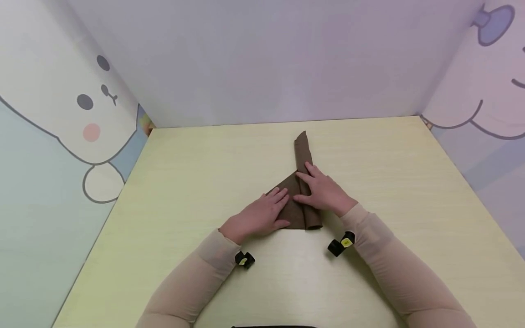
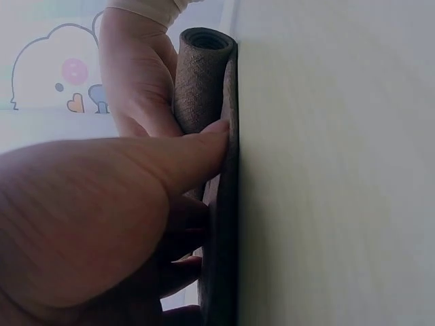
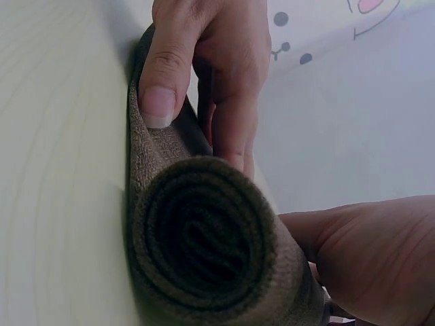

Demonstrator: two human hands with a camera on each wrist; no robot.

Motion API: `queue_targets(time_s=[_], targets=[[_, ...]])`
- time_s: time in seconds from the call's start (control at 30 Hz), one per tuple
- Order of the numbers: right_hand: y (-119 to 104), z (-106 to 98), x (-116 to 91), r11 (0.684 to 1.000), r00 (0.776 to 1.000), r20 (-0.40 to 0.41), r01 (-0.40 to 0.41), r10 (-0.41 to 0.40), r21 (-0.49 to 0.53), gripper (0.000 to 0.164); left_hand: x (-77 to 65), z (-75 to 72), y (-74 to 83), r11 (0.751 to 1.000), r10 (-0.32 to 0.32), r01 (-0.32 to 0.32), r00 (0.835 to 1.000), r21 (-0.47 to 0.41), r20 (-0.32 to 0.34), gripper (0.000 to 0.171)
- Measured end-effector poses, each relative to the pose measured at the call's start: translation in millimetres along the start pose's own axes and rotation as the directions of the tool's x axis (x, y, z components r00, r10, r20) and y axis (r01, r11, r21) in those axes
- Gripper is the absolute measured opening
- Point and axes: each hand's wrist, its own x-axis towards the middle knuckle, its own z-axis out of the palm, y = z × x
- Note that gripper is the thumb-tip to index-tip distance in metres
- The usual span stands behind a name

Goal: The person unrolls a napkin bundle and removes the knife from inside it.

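A brown cloth [image 1: 292, 209] lies on the table, part flat and part wound into a narrow roll [image 1: 303, 152]. The flat part tapers to a slanted edge on the left. My left hand [image 1: 262, 214] presses on this flat part with fingers extended, its thumb near the front edge. Across the roll rests my right hand [image 1: 326, 191], fingers spread and fairly straight. In the right wrist view the coiled end of the roll [image 3: 258, 238] shows several layers, with the left thumb on the cloth behind it. The left wrist view shows the roll [image 2: 197, 92] beyond the left thumb.
The pale wooden table [image 1: 197, 182] meets a plain wall [image 1: 262, 64] at the back. Side panels carry cartoon animals [image 1: 92, 105]. A small black camera [image 1: 245, 260] sits at the left wrist, and another camera [image 1: 341, 244] at the right wrist.
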Motion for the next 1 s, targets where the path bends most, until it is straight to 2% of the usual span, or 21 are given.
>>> queue_targets(time_s=[0.23,0.6,1.0], targets=[[-0.4,-1.5,-1.0,1.0,1.0,0.002,-0.007,0.007,0.012,0.077,-4.3,-5.4,-0.9,1.0,-0.002,0.002,1.0,-0.012,0.007,0.074],[-0.4,-0.2,-1.8,0.999,1.0,-0.001,-0.017,0.017,0.036,0.078,-8.6,-1.7,-6.2,1.0,-0.006,0.006,1.0,-0.023,0.008,0.075],[-2.0,-0.9,0.0,0.998,0.999,0.04,-0.038,0.036,0.058,0.077,-17.5,1.2,-11.5,0.999,-0.017,0.016,1.0,-0.044,-0.006,0.074]])
